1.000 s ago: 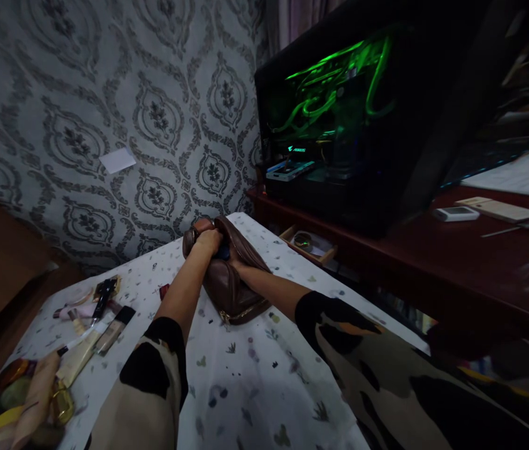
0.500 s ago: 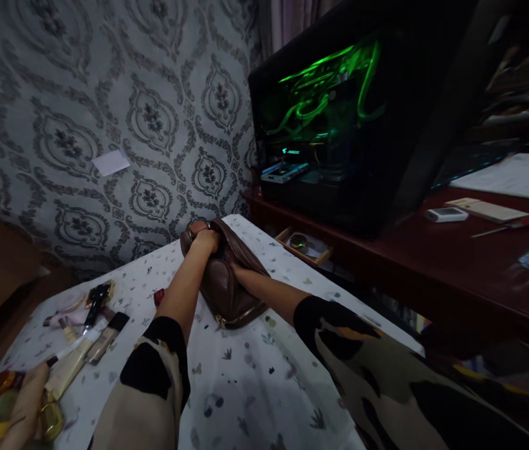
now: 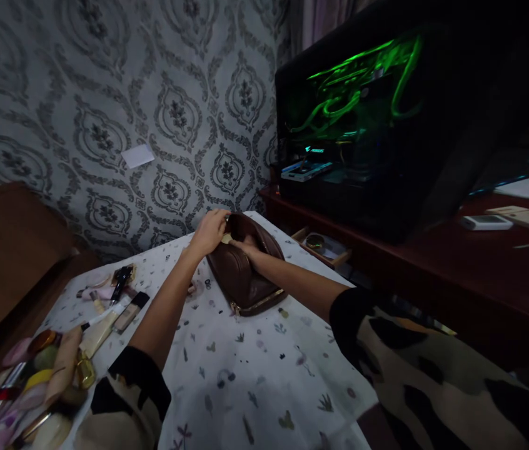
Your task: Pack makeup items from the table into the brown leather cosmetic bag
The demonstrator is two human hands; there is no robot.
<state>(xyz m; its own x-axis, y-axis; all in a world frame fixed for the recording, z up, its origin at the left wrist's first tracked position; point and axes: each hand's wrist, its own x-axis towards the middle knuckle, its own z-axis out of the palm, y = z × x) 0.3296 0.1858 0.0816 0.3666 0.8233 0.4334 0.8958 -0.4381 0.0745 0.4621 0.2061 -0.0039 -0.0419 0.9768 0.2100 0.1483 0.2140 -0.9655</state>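
A brown leather zip bag [image 3: 231,278] lies at the far end of the printed cloth, its mouth open and its gold zipper toward me. My left hand [image 3: 209,234] is at the bag's far left rim, its fingers curled over the edge. My right hand [image 3: 247,247] reaches into the mouth, its fingers partly hidden. Between the two hands shows a small pale yellowish item [image 3: 227,238], touching the right fingertips; its kind is unclear.
Several cosmetics, including a cream-coloured tube [image 3: 100,334] and a small gold bottle [image 3: 85,370], lie at left on the white cloth [image 3: 246,369]. A small open drawer [image 3: 327,250] juts out beneath the dark red desk [image 3: 433,256]. A computer case [image 3: 353,125] glows green above.
My left hand has come up from inside the bag to its left rim. The right hand has shifted toward the left hand, and the pale item now shows. The view has swung left.
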